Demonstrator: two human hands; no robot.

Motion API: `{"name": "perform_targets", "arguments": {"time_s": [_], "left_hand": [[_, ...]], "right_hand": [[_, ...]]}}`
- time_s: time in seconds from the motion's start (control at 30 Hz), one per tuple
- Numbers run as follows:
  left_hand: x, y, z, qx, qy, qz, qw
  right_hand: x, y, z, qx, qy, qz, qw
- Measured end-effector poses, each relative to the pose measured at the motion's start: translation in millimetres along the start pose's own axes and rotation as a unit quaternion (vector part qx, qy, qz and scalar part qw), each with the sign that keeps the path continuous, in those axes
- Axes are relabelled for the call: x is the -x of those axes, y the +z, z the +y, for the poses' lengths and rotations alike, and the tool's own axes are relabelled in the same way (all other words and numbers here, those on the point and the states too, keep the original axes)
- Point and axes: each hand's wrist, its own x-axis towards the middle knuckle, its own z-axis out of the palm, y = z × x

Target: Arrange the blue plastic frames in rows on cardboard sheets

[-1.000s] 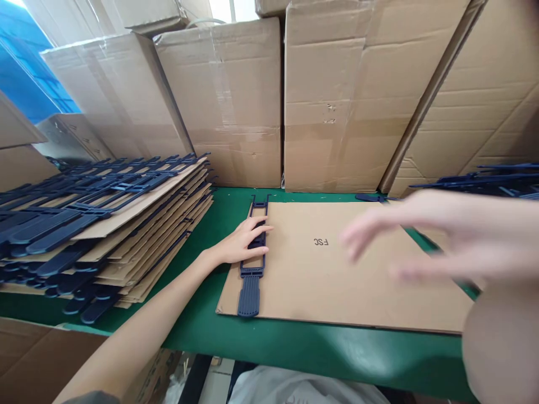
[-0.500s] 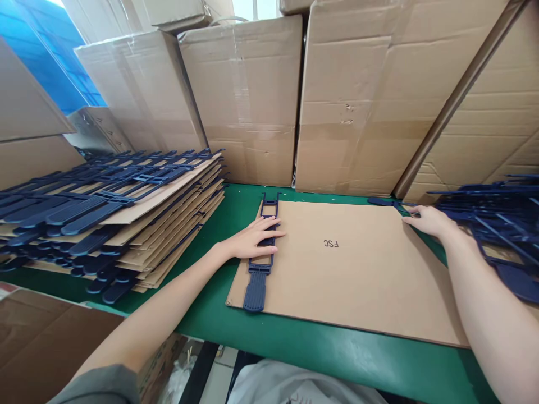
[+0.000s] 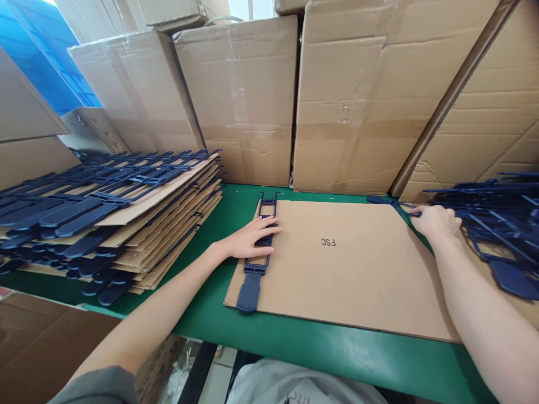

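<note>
A flat cardboard sheet (image 3: 337,269) marked FSC lies on the green table (image 3: 320,336). Along its left side rests a dark blue plastic frame (image 3: 249,292), its wide ribbed end at the sheet's near edge. My left hand (image 3: 250,237), fingers spread, lies flat over the middle of that frame. Beyond the sheet's far right corner, my right hand (image 3: 435,224) has its fingers closed on another dark blue plastic piece (image 3: 381,200), which lies partly behind the sheet. The grip itself is partly hidden by the hand.
On the left is a tall stack of cardboard sheets (image 3: 168,235) layered with blue frames. More blue frames (image 3: 505,224) are piled at the right. Large cardboard boxes (image 3: 240,106) line the back of the table. An open brown box (image 3: 46,342) sits at the lower left.
My right hand has moved slightly off the sheet's corner and its fingers have closed on the blue piece there. My left hand stays on the frame. The view has shifted a little.
</note>
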Motion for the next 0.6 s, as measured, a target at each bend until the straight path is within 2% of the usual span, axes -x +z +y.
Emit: {"name": "perform_targets", "arguments": {"time_s": [0.17,0.33,0.6], "left_hand": [[2,-2.7,-1,0.004,-0.002,0.004,1.0],[1,-4.0,1,-0.002,-0.049,0.014,0.999],[1,-2.0,-1,-0.001,-0.062,0.003,0.998]], "right_hand": [[1,-1,0,-0.001,-0.001,0.016,1.0],[1,-9,-4,-0.027,0.007,0.043,0.999],[8,-24,-13,-0.069,0.069,-0.035,0.995]]}}
